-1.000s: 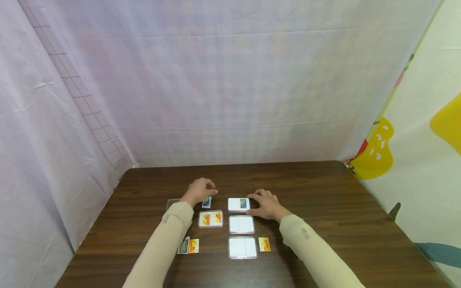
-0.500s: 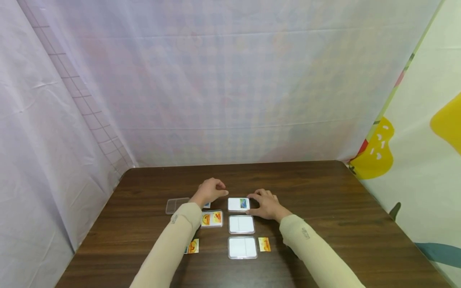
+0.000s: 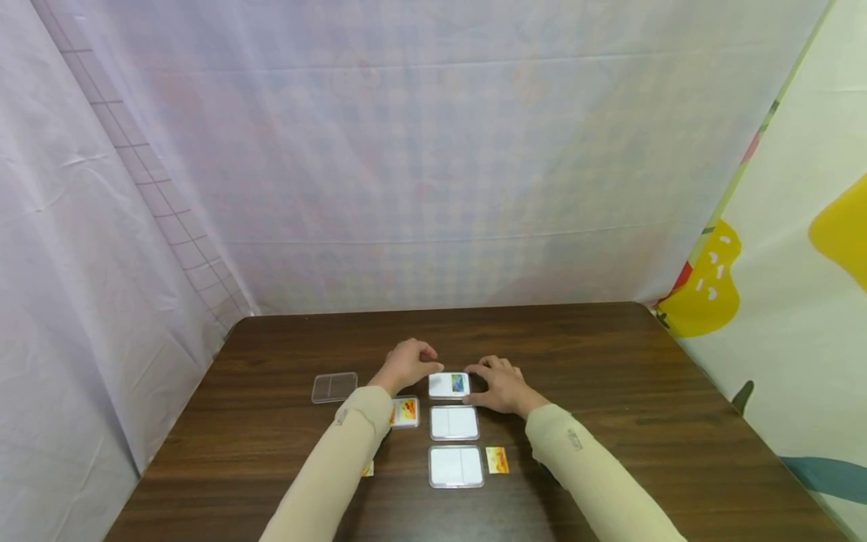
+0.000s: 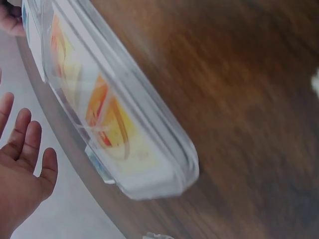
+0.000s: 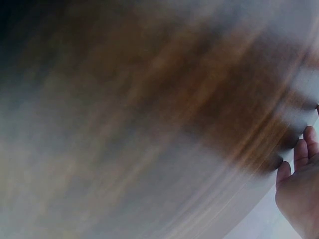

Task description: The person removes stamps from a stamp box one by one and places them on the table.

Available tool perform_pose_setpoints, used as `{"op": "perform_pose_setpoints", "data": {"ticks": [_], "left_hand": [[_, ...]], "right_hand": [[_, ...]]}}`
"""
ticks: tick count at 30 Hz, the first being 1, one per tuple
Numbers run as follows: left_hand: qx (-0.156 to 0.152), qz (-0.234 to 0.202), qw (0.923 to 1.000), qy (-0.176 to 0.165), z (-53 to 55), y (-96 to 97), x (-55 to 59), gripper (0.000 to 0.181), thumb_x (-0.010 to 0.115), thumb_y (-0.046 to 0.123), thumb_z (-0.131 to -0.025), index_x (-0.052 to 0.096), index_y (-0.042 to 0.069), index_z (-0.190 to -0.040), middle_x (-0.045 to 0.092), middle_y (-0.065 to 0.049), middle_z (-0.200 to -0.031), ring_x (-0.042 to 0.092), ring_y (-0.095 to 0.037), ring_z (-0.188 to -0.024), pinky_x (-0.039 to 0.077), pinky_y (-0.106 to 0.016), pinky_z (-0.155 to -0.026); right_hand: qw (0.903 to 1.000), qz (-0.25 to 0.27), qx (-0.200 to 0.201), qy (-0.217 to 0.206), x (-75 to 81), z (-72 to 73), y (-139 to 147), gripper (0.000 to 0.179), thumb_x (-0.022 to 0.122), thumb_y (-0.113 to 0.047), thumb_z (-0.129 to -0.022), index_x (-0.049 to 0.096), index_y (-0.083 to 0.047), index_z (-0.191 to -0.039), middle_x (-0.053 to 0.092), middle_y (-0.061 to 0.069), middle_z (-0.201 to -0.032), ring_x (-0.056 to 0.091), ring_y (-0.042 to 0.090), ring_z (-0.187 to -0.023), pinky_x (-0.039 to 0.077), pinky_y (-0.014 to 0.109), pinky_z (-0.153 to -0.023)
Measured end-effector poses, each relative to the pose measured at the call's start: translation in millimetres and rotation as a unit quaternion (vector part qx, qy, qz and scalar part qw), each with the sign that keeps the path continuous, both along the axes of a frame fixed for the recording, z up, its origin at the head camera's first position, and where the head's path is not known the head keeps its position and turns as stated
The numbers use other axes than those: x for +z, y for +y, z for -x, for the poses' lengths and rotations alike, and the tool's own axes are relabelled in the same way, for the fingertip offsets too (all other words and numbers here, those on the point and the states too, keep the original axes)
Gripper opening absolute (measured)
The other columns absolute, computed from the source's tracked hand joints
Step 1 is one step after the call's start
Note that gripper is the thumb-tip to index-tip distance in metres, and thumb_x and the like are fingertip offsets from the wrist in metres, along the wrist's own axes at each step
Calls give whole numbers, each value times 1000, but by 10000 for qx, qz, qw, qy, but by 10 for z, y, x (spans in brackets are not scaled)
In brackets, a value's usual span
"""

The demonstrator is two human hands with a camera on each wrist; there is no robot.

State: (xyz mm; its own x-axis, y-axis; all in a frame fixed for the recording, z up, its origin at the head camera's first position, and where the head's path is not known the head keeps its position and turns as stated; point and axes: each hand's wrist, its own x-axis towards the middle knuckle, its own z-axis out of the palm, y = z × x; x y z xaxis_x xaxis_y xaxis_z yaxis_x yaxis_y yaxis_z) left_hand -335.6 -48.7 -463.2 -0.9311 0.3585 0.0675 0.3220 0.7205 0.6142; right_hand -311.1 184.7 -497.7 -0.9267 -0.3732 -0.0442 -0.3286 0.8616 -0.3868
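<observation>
My right hand (image 3: 500,385) holds the right end of a clear-rimmed white display case (image 3: 440,385) in the head view, thumb at its near corner and forefinger at its far corner. A small blue-green picture card (image 3: 458,383) fills the case's right half; the left half is white. My left hand (image 3: 410,361) is just left of this case, fingers loosely bent, fingertips near its far left corner. In the left wrist view the hand's fingers (image 4: 32,142) are relaxed, and a case with orange pictures (image 4: 112,109) stands before them. The right wrist view is blurred.
Two more white cases (image 3: 454,423) (image 3: 456,467) lie in a column nearer me. An orange card (image 3: 497,460) is right of the nearest. A clear lid (image 3: 335,387) lies at left on the brown table (image 3: 576,339). My left sleeve partly covers the orange-picture case (image 3: 409,412).
My left hand has moved right, from above the loose blue card to the far case's left end. Its sleeve now covers more of the orange-picture case. The right hand has stayed in place.
</observation>
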Motion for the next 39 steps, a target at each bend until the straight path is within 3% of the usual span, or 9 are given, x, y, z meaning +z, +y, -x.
{"op": "perform_pose_setpoints", "data": {"ticks": [6,16,32,39], "left_hand": [[-60,58,10000,50,-5,79,-38,28,74,30,-89,72,9,-107,66,-4,-105,60,-23,-100,43,-47,-94],[-178,33,9998,-129,-13,193,-74,29,73,30,-91,71,8,-110,65,-4,-107,59,-25,-105,35,-53,-102],[-145,446,9989,72,39,258,-202,29,77,34,-87,74,11,-104,67,1,-100,58,-22,-104,37,-51,-98],[-139,376,9991,-161,9,276,-188,29,76,34,-87,74,11,-104,66,-1,-104,56,-25,-108,32,-55,-104]], "right_hand": [[10000,55,13,33,-4,2,0,66,71,-53,-86,56,-15,-139,45,16,-139,39,40,-129,28,59,-105],[9999,50,43,82,-18,8,3,67,70,-53,-87,56,-14,-139,46,16,-138,39,40,-128,29,59,-104],[9998,145,138,43,-64,33,26,69,69,-53,-88,54,-12,-141,43,18,-140,37,42,-129,26,60,-105],[9995,205,145,169,-138,66,49,67,70,-53,-86,55,-16,-140,44,15,-139,38,40,-128,27,60,-104]]}}
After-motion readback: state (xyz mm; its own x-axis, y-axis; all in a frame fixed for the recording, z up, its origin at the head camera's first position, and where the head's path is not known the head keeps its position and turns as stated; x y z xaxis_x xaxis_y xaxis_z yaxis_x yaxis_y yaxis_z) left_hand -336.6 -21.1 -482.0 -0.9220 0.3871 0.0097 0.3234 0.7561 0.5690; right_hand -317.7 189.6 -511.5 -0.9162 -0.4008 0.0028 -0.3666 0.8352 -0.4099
